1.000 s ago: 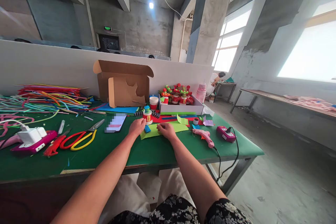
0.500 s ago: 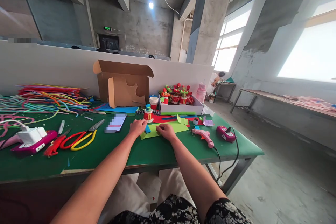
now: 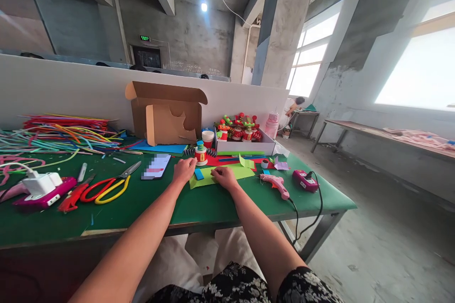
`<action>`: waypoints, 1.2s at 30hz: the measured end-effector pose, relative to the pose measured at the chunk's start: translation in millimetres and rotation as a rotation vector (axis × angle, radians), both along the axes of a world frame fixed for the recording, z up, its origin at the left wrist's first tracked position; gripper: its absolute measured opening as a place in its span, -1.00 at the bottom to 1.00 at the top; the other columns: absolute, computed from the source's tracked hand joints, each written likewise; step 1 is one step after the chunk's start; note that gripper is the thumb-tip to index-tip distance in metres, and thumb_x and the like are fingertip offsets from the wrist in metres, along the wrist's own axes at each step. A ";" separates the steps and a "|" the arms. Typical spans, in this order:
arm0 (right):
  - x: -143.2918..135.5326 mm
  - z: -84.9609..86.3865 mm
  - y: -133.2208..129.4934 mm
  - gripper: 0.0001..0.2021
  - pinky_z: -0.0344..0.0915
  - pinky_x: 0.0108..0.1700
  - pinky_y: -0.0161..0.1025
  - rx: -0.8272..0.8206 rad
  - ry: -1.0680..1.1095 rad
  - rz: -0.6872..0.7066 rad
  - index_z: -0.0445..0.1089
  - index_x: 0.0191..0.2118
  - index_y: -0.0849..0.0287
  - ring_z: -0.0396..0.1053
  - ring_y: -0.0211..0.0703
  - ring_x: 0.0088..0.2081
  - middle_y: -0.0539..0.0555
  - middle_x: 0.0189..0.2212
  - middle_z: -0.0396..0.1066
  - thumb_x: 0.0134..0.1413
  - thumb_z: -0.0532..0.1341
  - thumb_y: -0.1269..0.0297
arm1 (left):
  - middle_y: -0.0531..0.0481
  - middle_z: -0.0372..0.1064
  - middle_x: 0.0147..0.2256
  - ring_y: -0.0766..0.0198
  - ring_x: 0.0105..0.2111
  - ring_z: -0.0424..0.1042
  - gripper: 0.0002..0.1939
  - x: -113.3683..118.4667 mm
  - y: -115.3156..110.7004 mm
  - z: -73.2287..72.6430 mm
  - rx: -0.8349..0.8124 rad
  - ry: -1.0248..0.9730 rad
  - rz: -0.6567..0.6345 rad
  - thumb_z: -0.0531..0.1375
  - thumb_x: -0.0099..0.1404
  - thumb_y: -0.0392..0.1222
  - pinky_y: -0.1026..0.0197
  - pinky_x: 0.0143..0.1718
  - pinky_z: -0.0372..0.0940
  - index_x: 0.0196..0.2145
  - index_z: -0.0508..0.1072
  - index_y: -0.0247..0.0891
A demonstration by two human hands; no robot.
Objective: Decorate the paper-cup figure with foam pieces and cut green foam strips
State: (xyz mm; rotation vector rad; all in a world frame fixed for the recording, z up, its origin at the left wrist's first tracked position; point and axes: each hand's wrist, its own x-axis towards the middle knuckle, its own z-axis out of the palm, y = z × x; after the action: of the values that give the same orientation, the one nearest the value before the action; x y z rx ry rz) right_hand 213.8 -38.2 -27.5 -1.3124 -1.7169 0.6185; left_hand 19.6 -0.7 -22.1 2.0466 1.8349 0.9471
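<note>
Left hand: fingers curled in toward the palm at the left end of the green sheet, just beside the cup figure; whether they grip anything cannot be told.
Right hand: fingers bent and close together over the middle of the green sheet; whether anything is pinched between them cannot be told.
Cup figure: upright just beyond the left hand, its wide rim down; red and white body, yellow label at the front, folded blue and green paper on top, dark pleated strips at either side.
Blue strip: lying on the green sheet, between the two hands.
Red sheet: partly beneath and behind the green sheet.
Right of the hands: pink glue gun on its side, tape roll, lilac paper, and a magenta socket block with a black cable plugged in.
Left of the hands: phone lying face up, scissors with one red and one yellow handle, a red-handled tool, and a magenta power strip carrying white adapters.
Far row: bundle of coloured sticks, open cardboard box, stacked paper cups, white tray crowded with similar figures, pink bottle.
Support: green-topped desk, backed by a white partition.
Background: a person bending at another table, and a lit bulb hanging from the ceiling.
</note>
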 end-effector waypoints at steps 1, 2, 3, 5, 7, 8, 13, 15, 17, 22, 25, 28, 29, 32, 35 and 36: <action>0.1 0.4 0.3 -0.77 0.16 -0.43 -0.32 0.008 -0.001 -0.019 0.50 -0.56 0.10 0.36 -0.20 -0.51 -0.01 -0.59 0.48 0.06 0.23 0.21 | -0.11 0.46 -0.06 0.15 -0.11 0.46 -0.69 -1.3 -0.1 1.4 0.013 -0.014 0.007 0.14 0.40 -0.01 0.00 -0.07 0.38 -0.06 0.46 -0.26; 0.3 0.8 0.7 -0.76 0.17 -0.42 -0.31 0.016 -0.001 -0.039 0.50 -0.55 0.10 0.38 -0.19 -0.50 0.01 -0.58 0.49 0.07 0.22 0.21 | -0.10 0.50 -0.11 0.14 -0.13 0.48 -0.70 -2.4 -0.4 2.8 0.027 -0.028 0.015 0.09 0.42 -0.01 0.06 -0.11 0.36 -0.13 0.49 -0.25; 0.5 1.2 1.0 -0.75 0.19 -0.41 -0.30 0.023 0.000 -0.059 0.50 -0.55 0.11 0.39 -0.18 -0.50 0.02 -0.57 0.50 0.08 0.21 0.21 | -0.10 0.53 -0.16 0.13 -0.16 0.49 -0.68 -3.3 -1.0 3.9 0.039 -0.042 0.022 0.04 0.44 -0.02 0.11 -0.16 0.34 -0.21 0.52 -0.24; 1.3 2.2 1.3 -0.74 0.21 -0.39 -0.30 0.036 0.001 -0.093 0.49 -0.55 0.11 0.42 -0.16 -0.49 0.03 -0.55 0.52 0.11 0.19 0.21 | -0.09 0.58 -0.25 0.10 -0.22 0.51 -0.60 -3.9 -2.6 5.6 0.063 -0.066 0.033 -0.04 0.43 -0.06 0.19 -0.28 0.28 -0.34 0.55 -0.20; 2.2 3.2 1.1 -0.73 0.23 -0.39 -0.30 0.047 0.002 -0.120 0.48 -0.54 0.12 0.45 -0.15 -0.47 0.04 -0.52 0.54 0.13 0.18 0.21 | -0.08 0.59 -0.31 0.12 -0.27 0.51 -0.59 -3.2 -4.8 6.5 0.081 -0.087 0.042 -0.05 0.40 -0.06 0.22 -0.35 0.22 -0.39 0.54 -0.19; 2.6 3.7 0.8 -0.72 0.24 -0.38 -0.31 0.054 0.003 -0.131 0.48 -0.53 0.12 0.46 -0.15 -0.46 0.05 -0.51 0.54 0.14 0.17 0.21 | -0.07 0.60 -0.33 0.13 -0.29 0.51 -0.59 -2.7 -5.9 6.8 0.087 -0.097 0.047 -0.05 0.39 -0.06 0.24 -0.38 0.21 -0.40 0.53 -0.18; 4.6 4.8 -2.5 -0.71 0.27 -0.35 -0.33 0.089 0.004 -0.187 0.48 -0.49 0.13 0.49 -0.15 -0.42 0.04 -0.51 0.56 0.18 0.14 0.19 | -0.05 0.59 -0.37 0.17 -0.34 0.49 -0.60 -1.2 -10.9 8.5 0.103 -0.138 0.088 -0.07 0.36 -0.06 0.26 -0.42 0.17 -0.44 0.50 -0.18; 5.6 4.8 -4.7 -0.70 0.27 -0.36 -0.33 0.097 0.006 -0.208 0.47 -0.48 0.13 0.49 -0.15 -0.43 0.04 -0.51 0.56 0.19 0.12 0.17 | -0.04 0.59 -0.37 0.18 -0.35 0.49 -0.61 -1.9 -13.1 9.5 0.104 -0.151 0.105 -0.07 0.35 -0.07 0.26 -0.42 0.17 -0.45 0.49 -0.17; 6.5 4.8 -7.1 -0.69 0.26 -0.37 -0.33 0.105 0.007 -0.228 0.45 -0.49 0.13 0.49 -0.15 -0.44 0.04 -0.52 0.55 0.21 0.11 0.15 | -0.04 0.58 -0.37 0.18 -0.35 0.49 -0.62 -3.2 -15.8 10.5 0.104 -0.163 0.120 -0.06 0.34 -0.08 0.26 -0.43 0.16 -0.45 0.47 -0.17; 7.2 5.9 -12.0 -0.67 0.26 -0.37 -0.32 0.137 0.010 -0.263 0.43 -0.49 0.14 0.48 -0.14 -0.46 0.05 -0.55 0.53 0.21 0.09 0.14 | -0.02 0.56 -0.42 0.17 -0.37 0.47 -0.64 -7.2 -22.8 13.3 0.118 -0.189 0.138 -0.06 0.31 -0.07 0.25 -0.43 0.15 -0.47 0.45 -0.15; 6.3 7.5 -12.9 -0.67 0.24 -0.41 -0.32 0.157 0.011 -0.257 0.43 -0.49 0.14 0.47 -0.15 -0.49 0.05 -0.57 0.52 0.21 0.09 0.13 | -0.03 0.55 -0.42 0.17 -0.39 0.46 -0.65 -8.1 -24.5 14.9 0.135 -0.205 0.137 -0.06 0.30 -0.06 0.24 -0.44 0.15 -0.49 0.43 -0.15; 3.9 9.0 -12.6 -0.65 0.24 -0.42 -0.33 0.171 0.013 -0.230 0.43 -0.50 0.13 0.45 -0.17 -0.51 0.04 -0.58 0.52 0.21 0.09 0.10 | -0.03 0.55 -0.44 0.18 -0.42 0.45 -0.66 -7.2 -24.1 15.7 0.141 -0.220 0.132 -0.05 0.29 -0.05 0.24 -0.45 0.14 -0.52 0.40 -0.15; 2.8 9.3 -12.8 -0.65 0.24 -0.43 -0.33 0.171 0.013 -0.217 0.43 -0.50 0.13 0.45 -0.17 -0.51 0.04 -0.58 0.51 0.21 0.10 0.09 | -0.03 0.54 -0.46 0.18 -0.43 0.44 -0.65 -6.8 -24.1 15.7 0.139 -0.226 0.127 -0.06 0.29 -0.04 0.25 -0.45 0.14 -0.53 0.38 -0.15; -1.6 9.2 -17.2 -0.66 0.23 -0.44 -0.34 0.159 0.016 -0.169 0.42 -0.52 0.13 0.44 -0.18 -0.53 0.03 -0.60 0.49 0.20 0.11 0.10 | -0.03 0.51 -0.50 0.18 -0.45 0.44 -0.62 -5.3 -25.9 14.7 0.122 -0.244 0.097 -0.09 0.30 0.00 0.24 -0.45 0.17 -0.52 0.39 -0.15; -6.9 7.8 -28.5 -0.66 0.23 -0.46 -0.35 0.137 0.020 -0.113 0.43 -0.50 0.14 0.43 -0.20 -0.54 0.03 -0.60 0.48 0.21 0.08 0.13 | -0.01 0.51 -0.50 0.18 -0.44 0.46 -0.61 -4.5 -30.9 12.9 0.094 -0.259 0.042 -0.11 0.29 0.01 0.24 -0.42 0.22 -0.47 0.42 -0.16; -8.7 7.6 -32.4 -0.66 0.22 -0.47 -0.36 0.129 0.018 -0.088 0.43 -0.49 0.14 0.41 -0.21 -0.55 0.03 -0.60 0.48 0.22 0.07 0.13 | 0.00 0.51 -0.50 0.18 -0.43 0.46 -0.61 -4.4 -32.4 12.6 0.082 -0.261 0.019 -0.11 0.28 0.00 0.24 -0.40 0.23 -0.45 0.42 -0.16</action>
State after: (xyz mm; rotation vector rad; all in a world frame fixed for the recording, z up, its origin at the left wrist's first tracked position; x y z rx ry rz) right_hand 205.1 -70.6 -19.9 -1.2800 -1.6467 0.4602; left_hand 15.2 -33.1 -9.6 1.8497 1.7065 1.2476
